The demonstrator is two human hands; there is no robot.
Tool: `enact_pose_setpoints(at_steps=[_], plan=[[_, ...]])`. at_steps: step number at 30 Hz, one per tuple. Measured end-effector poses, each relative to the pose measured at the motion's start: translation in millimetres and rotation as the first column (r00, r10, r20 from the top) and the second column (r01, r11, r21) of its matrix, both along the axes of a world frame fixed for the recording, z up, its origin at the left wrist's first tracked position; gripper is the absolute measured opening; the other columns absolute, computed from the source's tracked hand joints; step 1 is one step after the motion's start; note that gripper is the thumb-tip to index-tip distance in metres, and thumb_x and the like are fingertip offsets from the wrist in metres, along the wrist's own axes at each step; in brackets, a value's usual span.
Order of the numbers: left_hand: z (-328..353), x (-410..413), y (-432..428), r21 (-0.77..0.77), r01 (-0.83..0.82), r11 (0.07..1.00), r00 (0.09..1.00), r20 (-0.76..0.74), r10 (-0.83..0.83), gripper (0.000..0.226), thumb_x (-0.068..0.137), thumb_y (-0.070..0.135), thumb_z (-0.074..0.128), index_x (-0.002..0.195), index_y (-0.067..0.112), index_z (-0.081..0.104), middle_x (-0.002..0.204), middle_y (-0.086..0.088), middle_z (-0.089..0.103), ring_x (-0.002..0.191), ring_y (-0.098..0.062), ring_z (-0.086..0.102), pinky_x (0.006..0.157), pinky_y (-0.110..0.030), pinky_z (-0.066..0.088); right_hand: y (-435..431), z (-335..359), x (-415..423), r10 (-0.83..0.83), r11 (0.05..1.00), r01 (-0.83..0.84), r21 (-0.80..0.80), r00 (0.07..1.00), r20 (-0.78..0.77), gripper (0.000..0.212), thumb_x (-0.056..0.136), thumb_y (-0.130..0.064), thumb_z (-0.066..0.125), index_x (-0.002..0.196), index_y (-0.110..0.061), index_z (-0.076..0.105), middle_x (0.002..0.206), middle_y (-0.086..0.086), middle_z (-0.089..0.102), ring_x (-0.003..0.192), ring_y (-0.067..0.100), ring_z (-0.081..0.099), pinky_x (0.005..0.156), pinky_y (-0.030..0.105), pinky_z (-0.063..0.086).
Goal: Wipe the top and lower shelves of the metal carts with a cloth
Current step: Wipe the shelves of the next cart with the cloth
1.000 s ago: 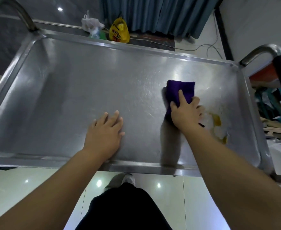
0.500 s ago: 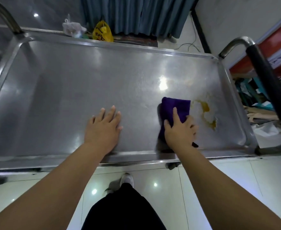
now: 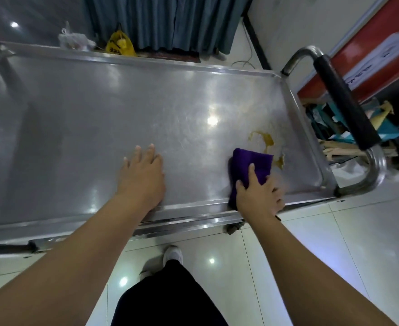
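— What are our hands doing on the cart's top shelf (image 3: 99, 118)?

— Our left hand (image 3: 144, 175) is lying flat on the bare metal near the 6 o'clock rim (image 3: 182, 209), fingers straight and almost together, holding nothing. Our right hand (image 3: 259, 196) is pressing the purple cloth (image 3: 255, 164) down at about 4 o'clock of the shelf. The forefinger is lying straight on it and the thumb is standing apart at its left edge. The other fingers are blurred, so we cannot tell how they are bending.

— And what is lying around the cloth?

— The yellow-brown stain (image 3: 265, 140) is touching its corner at 1 o'clock. The raised rim is closing the shelf just behind our wrist, and at 3 o'clock near the padded handle (image 3: 342, 102). Toward 9 and 11 o'clock the wide metal is giving open room.
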State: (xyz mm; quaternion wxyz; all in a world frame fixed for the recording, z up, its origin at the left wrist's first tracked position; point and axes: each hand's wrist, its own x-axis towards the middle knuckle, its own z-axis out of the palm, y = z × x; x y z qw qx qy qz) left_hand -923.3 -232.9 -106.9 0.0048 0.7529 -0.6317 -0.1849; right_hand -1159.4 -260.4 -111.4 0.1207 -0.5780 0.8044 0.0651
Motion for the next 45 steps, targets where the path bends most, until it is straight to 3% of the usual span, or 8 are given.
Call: enact_pose_setpoints(at_steps=[8,15,18,22,30,33,39,45], plan=[[-1,-47,-2,0.001,0.091,0.996,0.995,-0.038,-0.091,0.043,0.1,0.025,0.031,0.142,0.02,0.03,0.156,0.001,0.018,0.143,-0.031,0.013,0.113,-0.05,0.016,17,3,-44,0.51,0.859,-0.505,-0.088,0.859,0.046,0.054,0.092,-0.056,0.037,0.141,-0.056,0.013,0.144,-0.001,0.022,0.119,0.028,0.028,0.101,0.042,0.023],[6,-67,-15,-0.007,-0.037,0.999,0.997,0.066,0.038,0.04,0.096,0.034,0.035,0.136,0.03,0.038,0.135,-0.005,0.046,0.125,-0.036,0.038,0.099,-0.052,0.035,-51,1,-88,-0.108,0.994,0.108,0.015,0.994,-0.025,0.059,0.096,-0.053,0.031,0.148,-0.041,0.007,0.149,0.015,0.014,0.127,0.041,0.022,0.107,0.053,0.018],[4,-86,-18,0.039,-0.106,0.994,0.984,0.145,0.1,0.04,0.095,0.042,0.033,0.133,0.032,0.04,0.132,-0.007,0.044,0.127,-0.038,0.033,0.1,-0.051,0.033,-47,-3,-59,0.214,0.977,-0.214,-0.011,0.976,0.044,0.06,0.095,-0.053,0.031,0.147,-0.043,0.002,0.149,0.012,0.011,0.125,0.039,0.024,0.105,0.051,0.022],[5,-102,-29,-0.024,-0.245,0.969,0.964,0.104,0.246,0.036,0.092,0.039,0.044,0.118,0.019,0.059,0.128,-0.012,0.049,0.126,-0.041,0.032,0.102,-0.053,0.033,-47,-2,-90,0.647,0.763,-0.639,-0.098,0.757,0.095,0.057,0.092,-0.055,0.038,0.142,-0.053,0.011,0.146,0.001,0.016,0.121,0.029,0.025,0.103,0.043,0.023],[-11,-121,-47,-0.079,-0.209,0.975,0.978,0.014,0.21,0.044,0.094,0.035,0.045,0.134,0.018,0.047,0.147,-0.008,0.036,0.135,-0.038,0.027,0.107,-0.053,0.026,-138,-6,-127,0.066,0.998,-0.065,-0.013,0.995,0.079,0.061,0.096,-0.05,0.03,0.147,-0.041,0.0,0.152,0.018,0.004,0.131,0.046,0.015,0.106,0.058,0.017],[-12,-120,-51,-0.11,-0.237,0.965,0.969,0.042,0.243,0.037,0.093,0.035,0.046,0.124,0.018,0.056,0.137,-0.006,0.045,0.125,-0.037,0.038,0.102,-0.054,0.032,-141,-11,-76,0.277,0.959,-0.272,-0.074,0.959,0.056,0.061,0.095,-0.051,0.031,0.147,-0.039,0.002,0.148,0.016,0.01,0.127,0.043,0.02,0.104,0.055,0.018],[-12,-118,-61,-0.15,-0.265,0.953,0.96,0.056,0.276,0.03,0.092,0.032,0.045,0.101,0.015,0.068,0.108,-0.008,0.062,0.098,-0.035,0.054,0.089,-0.046,0.045,-147,-13,-78,0.758,0.649,-0.738,-0.185,0.649,0.068,0.053,0.094,-0.053,0.036,0.143,-0.049,0.015,0.144,0.004,0.019,0.118,0.029,0.023,0.101,0.045,0.021],[-3,-116,-75,-0.098,-0.306,0.947,0.949,0.052,0.312,0.035,0.093,0.041,0.042,0.097,0.019,0.069,0.102,-0.006,0.061,0.095,-0.034,0.059,0.085,-0.043,0.049,-213,-7,-109,0.139,0.985,-0.133,-0.11,0.989,0.045,0.059,0.094,-0.052,0.034,0.147,-0.042,0.01,0.149,0.016,0.015,0.128,0.043,0.022,0.105,0.055,0.018]])
